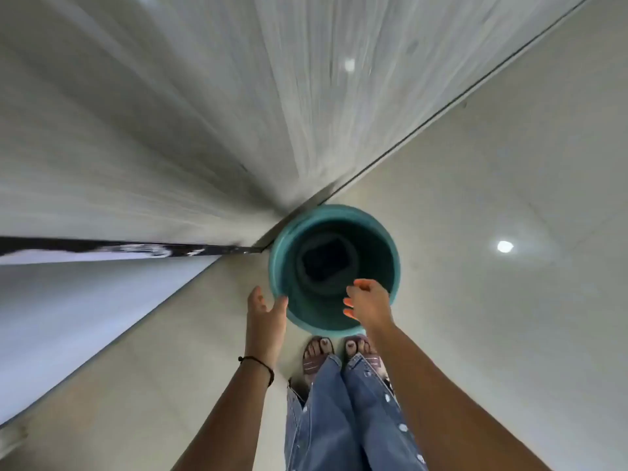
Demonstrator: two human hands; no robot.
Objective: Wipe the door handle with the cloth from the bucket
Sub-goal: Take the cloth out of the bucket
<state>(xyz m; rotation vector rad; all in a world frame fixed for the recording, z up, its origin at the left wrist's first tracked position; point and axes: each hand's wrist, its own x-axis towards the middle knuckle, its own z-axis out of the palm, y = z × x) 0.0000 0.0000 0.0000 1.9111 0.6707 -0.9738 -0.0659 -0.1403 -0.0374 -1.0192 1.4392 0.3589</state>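
Observation:
A teal bucket stands on the floor just ahead of my feet, at the foot of a grey door. A dark cloth lies at its bottom. My left hand is at the bucket's near left rim, fingers apart, thumb touching or almost touching the rim. My right hand hangs over the bucket's near right side with fingers loosely curled and nothing in them. The door handle is not in view.
The grey door rises ahead and to the left, motion-blurred, with a dark gap along its lower left edge. Pale glossy floor tiles spread to the right. My sandalled feet and jeans are directly below the bucket.

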